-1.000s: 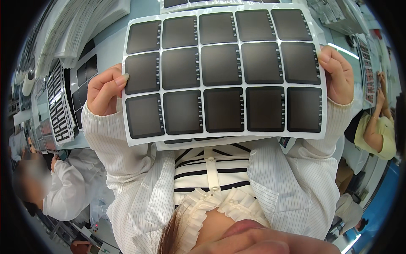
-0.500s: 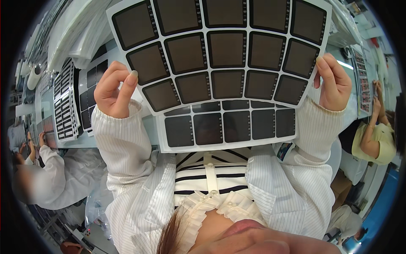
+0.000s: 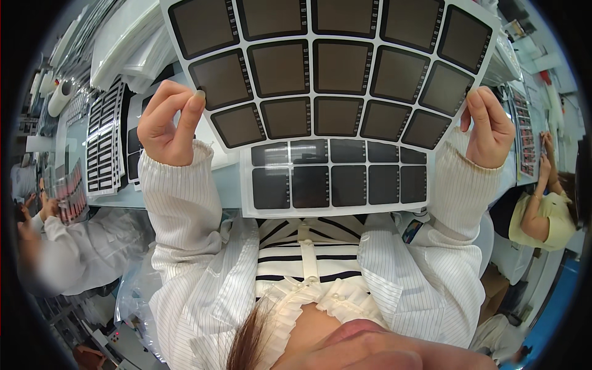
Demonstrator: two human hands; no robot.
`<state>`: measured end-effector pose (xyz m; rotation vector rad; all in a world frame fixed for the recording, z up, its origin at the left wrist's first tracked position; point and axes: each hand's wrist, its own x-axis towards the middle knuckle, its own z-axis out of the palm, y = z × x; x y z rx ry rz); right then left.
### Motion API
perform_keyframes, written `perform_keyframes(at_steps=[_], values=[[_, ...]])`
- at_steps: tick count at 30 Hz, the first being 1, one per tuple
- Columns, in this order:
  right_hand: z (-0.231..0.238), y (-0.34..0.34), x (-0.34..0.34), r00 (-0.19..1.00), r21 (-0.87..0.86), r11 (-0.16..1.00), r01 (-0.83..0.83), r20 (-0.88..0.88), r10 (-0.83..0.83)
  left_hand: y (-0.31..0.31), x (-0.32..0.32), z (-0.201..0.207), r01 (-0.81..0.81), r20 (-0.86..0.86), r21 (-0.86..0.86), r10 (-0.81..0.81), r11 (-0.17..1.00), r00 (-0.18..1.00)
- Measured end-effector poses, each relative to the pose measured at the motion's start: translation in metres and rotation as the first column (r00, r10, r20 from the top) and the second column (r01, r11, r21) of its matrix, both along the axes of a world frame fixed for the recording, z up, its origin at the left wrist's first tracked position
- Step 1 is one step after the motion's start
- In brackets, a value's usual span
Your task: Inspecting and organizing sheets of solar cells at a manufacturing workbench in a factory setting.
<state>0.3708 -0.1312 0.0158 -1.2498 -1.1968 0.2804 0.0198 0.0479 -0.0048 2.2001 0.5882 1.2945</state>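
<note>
Between my two hands a white-bordered sheet (image 3: 311,65) is raised, printed with rows of dark brown, round-cornered squares with small marks down one side. My left hand (image 3: 169,123) pinches its left edge between thumb and fingers. At its right edge my right hand (image 3: 487,126) does the same, fingertips closed on the border. Below it, a similar sheet (image 3: 333,185) lies flat at the near edge of the table, partly covered by the raised one. The raised sheet's top runs out of view.
On the glossy table (image 3: 225,185), black-and-white patterned sheets (image 3: 103,139) lie to the left. Behind them are stacked clear plastic packets (image 3: 126,46). A person in white (image 3: 86,253) sits at left; another in yellow (image 3: 536,213) works at right beside a printed sheet (image 3: 524,132).
The raised sheet has shifted slightly right and up, and its near edge sits a little farther from me. Both hands keep their pinch on it.
</note>
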Motion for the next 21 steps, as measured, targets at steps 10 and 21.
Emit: perform_keyframes(at_steps=[10,21], values=[[0.013,0.003,0.004,0.997,0.126,0.989,0.073,-0.003,-0.073,-0.005,0.002,0.03,-0.067,0.057,0.042,0.065,0.997,0.996],[0.027,0.001,-0.016,0.982,-0.215,0.976,-0.035,-0.189,-0.006,0.001,-0.01,0.023,0.061,-0.112,-0.421,-0.118,0.905,0.987]])
